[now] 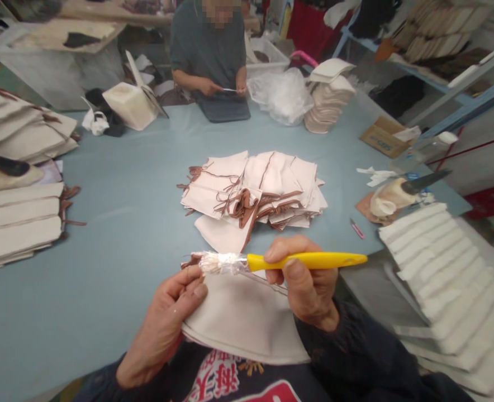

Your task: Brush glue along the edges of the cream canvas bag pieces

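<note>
My right hand (303, 279) grips a brush with a yellow handle (314, 261). The brush's pale, glue-caked bristles (217, 262) lie level at the upper left edge of a beige leather-like piece (247, 315). That edge is pinched between the thumb and fingers of my left hand (175, 307), and the piece hangs in front of my body. Just beyond, a pile of similar pieces (276, 173) with brown undersides and thin brown cords lies on the blue-grey table (125, 223).
Stacked beige pieces (20, 223) line the left side, and a row of pale pieces (452, 279) stands at right. A glue pot with a dark-handled brush (389, 198) and a small pink tool (357, 229) are near the right edge. Across the table a co-worker (209, 56) handles something thin.
</note>
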Demonstrator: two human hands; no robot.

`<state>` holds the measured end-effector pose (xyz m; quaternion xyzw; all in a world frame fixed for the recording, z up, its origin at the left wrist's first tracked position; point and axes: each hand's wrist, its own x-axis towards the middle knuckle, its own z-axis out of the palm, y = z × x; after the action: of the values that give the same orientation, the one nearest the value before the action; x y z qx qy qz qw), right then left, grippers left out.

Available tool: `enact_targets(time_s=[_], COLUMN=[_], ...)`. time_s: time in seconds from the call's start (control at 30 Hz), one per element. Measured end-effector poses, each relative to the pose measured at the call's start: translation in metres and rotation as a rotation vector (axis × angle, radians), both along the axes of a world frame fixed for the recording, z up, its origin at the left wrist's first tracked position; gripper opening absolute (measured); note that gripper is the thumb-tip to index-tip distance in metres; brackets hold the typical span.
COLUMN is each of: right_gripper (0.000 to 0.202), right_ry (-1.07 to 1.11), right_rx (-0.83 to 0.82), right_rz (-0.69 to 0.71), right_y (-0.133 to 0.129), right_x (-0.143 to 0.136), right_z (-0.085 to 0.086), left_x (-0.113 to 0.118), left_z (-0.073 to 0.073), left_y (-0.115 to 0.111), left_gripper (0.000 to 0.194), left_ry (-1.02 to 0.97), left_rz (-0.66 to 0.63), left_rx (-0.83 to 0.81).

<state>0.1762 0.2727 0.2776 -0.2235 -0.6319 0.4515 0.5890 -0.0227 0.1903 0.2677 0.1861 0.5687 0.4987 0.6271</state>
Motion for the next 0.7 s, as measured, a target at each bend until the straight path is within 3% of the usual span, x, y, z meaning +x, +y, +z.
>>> enact_targets(time_s=[0.23, 0.37, 0.57, 0.7], right_gripper=[0.018, 0.018, 0.015, 0.016], right_ry=[-0.247, -0.17, -0.246, -0.14], right_rx=[0.354, 0.315, 0.423, 0.253], right_rz=[-0.023, -0.163, -0.035, -0.265], right_y=[0.022, 0.02, 0.022, 0.022], right_x=[-0.004, -0.002, -0.009, -0.007], right_z=[-0.002, -0.002, -0.002, -0.005], left_x=[-0.006, -0.008, -0.01, -0.016], left_z=[0.004, 0.006, 0.004, -0.007], left_y=[0.006, 0.01, 0.015, 0.013], left_gripper=[0.048, 0.05, 0.055, 0.042], left_ry=[-0.106, -0.056, 0.006, 0.253], left_rz=[0.021, 0.018, -0.016, -0.074], left_rx=[-0.037, -0.021, -0.043, 0.138])
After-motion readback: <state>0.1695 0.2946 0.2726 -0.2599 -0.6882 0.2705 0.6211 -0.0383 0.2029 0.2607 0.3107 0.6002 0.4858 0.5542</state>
